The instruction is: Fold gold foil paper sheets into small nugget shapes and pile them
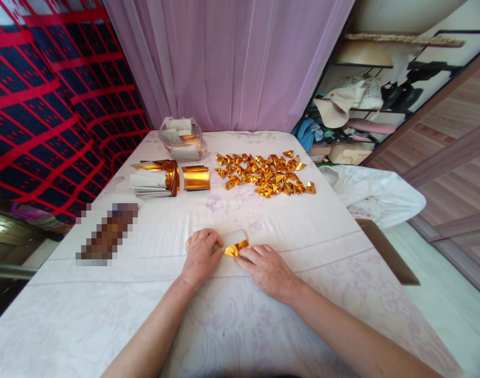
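Both hands rest on a table covered with a white floral cloth (224,325). My left hand (200,254) and my right hand (265,268) press on a small sheet of gold foil paper (235,244), white on its back, partly folded between the fingertips. Farther back lies a pile of several folded gold paper pieces (265,176). Left of it stand curled gold sheets (195,177) and a stack of gold-and-white sheets (155,179).
A clear plastic bag with more sheets (182,139) sits at the table's far end before a pink curtain. A blurred dark object (108,233) lies at the left. A white bag (375,191) and brown cardboard (389,252) hang off the right edge.
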Available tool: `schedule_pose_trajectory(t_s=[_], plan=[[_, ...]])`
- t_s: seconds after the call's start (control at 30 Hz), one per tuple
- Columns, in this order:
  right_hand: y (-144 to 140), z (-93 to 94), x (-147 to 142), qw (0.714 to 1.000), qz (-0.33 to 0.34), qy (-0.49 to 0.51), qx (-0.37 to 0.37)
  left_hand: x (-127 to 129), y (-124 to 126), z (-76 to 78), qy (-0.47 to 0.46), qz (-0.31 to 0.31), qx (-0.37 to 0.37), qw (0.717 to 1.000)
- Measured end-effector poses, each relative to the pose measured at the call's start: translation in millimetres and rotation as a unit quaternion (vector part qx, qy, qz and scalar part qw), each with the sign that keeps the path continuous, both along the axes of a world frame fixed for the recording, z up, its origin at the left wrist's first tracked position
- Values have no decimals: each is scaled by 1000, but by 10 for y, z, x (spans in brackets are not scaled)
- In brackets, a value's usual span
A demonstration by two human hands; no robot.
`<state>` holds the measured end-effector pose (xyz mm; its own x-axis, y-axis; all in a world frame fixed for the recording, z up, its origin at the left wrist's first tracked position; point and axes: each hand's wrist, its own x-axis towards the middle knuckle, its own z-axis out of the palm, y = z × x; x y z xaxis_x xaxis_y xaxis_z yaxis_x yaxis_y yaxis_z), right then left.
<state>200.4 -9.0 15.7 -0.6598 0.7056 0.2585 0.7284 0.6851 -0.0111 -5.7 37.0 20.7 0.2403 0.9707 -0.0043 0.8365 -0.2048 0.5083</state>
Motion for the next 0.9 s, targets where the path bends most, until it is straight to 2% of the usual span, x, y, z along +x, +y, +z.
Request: schedule_pose_trajectory(t_s=[0.4, 0.7, 0.9], plan=[[-33, -55, 3, 999, -21, 41, -6, -60, 4, 34, -1, -37, 8, 999], [-51, 23, -70, 998, -50, 26, -37, 28, -50, -16, 24, -12, 55, 998], [26, -24, -119, 995, -73, 37, -50, 36, -52, -10, 23, -6, 57, 998]])
